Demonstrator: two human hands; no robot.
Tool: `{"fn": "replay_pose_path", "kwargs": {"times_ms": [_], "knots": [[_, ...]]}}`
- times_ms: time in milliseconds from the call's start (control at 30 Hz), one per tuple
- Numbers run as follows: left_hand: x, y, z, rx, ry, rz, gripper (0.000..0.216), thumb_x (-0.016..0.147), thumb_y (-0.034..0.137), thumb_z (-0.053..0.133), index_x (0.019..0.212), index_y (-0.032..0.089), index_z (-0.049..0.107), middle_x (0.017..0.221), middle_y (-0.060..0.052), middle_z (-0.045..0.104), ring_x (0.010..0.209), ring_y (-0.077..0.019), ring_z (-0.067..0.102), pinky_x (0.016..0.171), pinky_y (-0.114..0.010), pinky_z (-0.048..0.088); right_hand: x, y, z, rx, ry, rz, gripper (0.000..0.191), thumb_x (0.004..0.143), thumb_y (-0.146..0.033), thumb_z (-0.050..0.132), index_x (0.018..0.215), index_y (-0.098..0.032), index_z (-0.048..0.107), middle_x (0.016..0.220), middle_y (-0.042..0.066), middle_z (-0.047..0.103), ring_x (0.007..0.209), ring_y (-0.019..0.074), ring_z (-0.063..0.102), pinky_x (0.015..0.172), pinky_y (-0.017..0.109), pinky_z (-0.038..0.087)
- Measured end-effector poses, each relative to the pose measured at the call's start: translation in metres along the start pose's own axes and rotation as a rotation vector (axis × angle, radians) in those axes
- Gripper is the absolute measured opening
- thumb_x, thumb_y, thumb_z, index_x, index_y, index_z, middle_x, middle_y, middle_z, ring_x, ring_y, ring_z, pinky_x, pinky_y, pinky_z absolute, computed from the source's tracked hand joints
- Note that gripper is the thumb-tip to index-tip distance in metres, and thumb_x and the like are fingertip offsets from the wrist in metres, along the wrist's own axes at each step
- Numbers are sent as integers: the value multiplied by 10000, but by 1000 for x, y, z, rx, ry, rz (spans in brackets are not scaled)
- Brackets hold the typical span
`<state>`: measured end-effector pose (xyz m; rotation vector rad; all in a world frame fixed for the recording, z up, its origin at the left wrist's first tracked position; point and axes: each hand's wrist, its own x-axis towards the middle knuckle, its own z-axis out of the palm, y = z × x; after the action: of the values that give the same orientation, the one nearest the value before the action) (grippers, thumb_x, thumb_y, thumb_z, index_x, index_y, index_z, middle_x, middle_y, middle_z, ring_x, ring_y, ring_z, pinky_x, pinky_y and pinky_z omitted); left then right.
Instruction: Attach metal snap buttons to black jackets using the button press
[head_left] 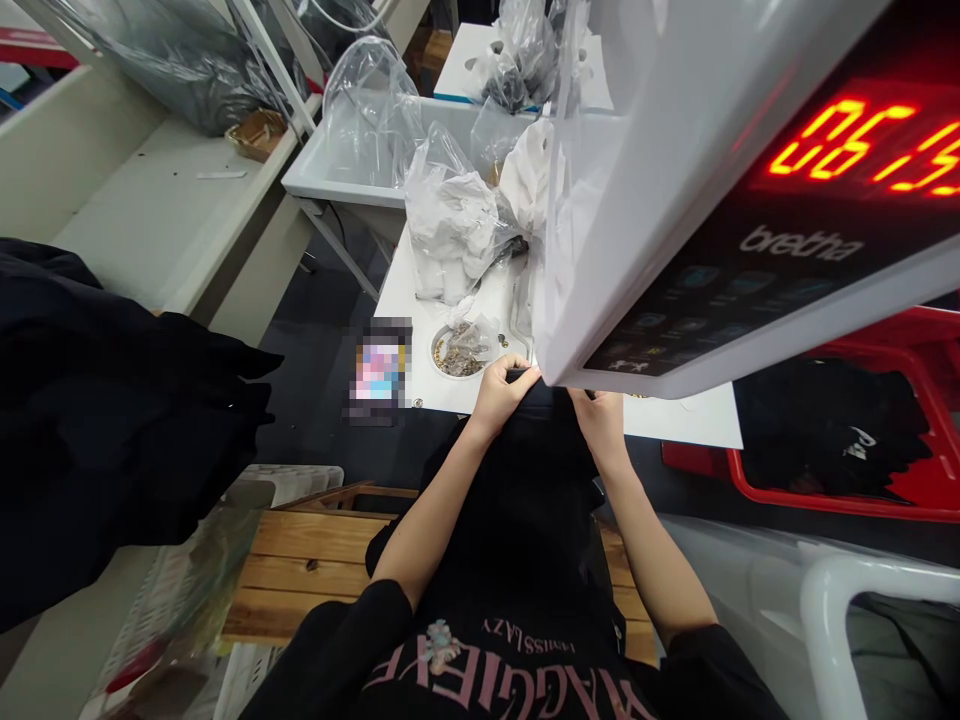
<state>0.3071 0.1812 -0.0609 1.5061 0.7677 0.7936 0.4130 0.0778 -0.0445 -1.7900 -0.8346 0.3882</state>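
Note:
My left hand (501, 392) pinches the edge of a dark cloth garment (541, 396) at the front of a white worktable (439, 392). On the garment's other side, my right hand (602, 418) is closed at its edge, with its fingertips partly hidden under the white machine head (679, 200). The garment hangs over the table edge toward my lap and blends with my black shirt. Beyond my left hand, a round recess (445, 362) in the tabletop holds small gold-coloured metal pieces and a clear plastic bag (469, 340). The machine's working point is hidden.
A red crate (772, 497) with black garments stands right. Dark clothes (112, 400) are piled left. Bags of white cloth (454, 225) lie at the table's back, before a white basin (315, 185). A pixelated object (379, 370) is at the table's left edge. I sit over a wooden bench (300, 570).

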Motion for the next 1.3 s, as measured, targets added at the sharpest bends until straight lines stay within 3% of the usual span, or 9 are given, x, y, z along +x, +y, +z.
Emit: {"fn": "replay_pose_path", "kwargs": {"times_ms": [300,533,733,867,1067,1200,1300], "knots": [[1,-2,4,84,-12,8,122,795,208,589,686,190,539,663,22,573,785,-162,588,773,-265,479,3,3,1,-63,-20,31,476,819,-365,525,1273,-223,500,1368,67,488,1271,259,434,1049,438,364],[-3,0,4,241,-17,17,67,829,242,542,785,207,580,748,4,613,844,-181,593,829,-290,464,5,14,-2,-142,-96,-11,303,832,-367,456,966,-165,638,1030,120,670,1039,283,588,906,435,452],[-15,-3,9,555,95,279,154,856,199,496,984,195,582,1050,-97,609,1036,-247,536,937,-388,385,8,5,-7,-208,-154,-75,262,845,-353,425,865,-210,643,909,80,685,958,267,601,825,391,467],[-21,-3,10,709,93,415,134,890,208,464,878,178,594,984,-105,626,963,-252,553,898,-413,367,9,0,-9,-317,-176,-85,265,849,-348,413,704,-234,603,743,57,664,777,252,608,719,381,470],[-22,6,3,765,-19,498,218,881,371,537,902,164,602,891,-90,639,913,-244,569,816,-366,398,10,-2,-12,-390,-219,-163,364,883,-375,359,576,-240,500,604,51,602,602,215,561,627,356,446],[-21,9,1,739,-50,511,201,867,341,566,960,164,596,909,-77,644,905,-232,575,804,-352,410,12,0,-14,-361,-278,-155,353,893,-399,358,646,-237,552,688,66,652,670,231,601,664,368,460],[-21,8,1,695,-47,503,204,853,305,593,1004,167,587,979,-73,645,938,-226,572,824,-348,414,12,6,-14,-323,-232,-126,293,875,-413,399,807,-220,610,838,95,690,820,274,634,744,404,474]]}}
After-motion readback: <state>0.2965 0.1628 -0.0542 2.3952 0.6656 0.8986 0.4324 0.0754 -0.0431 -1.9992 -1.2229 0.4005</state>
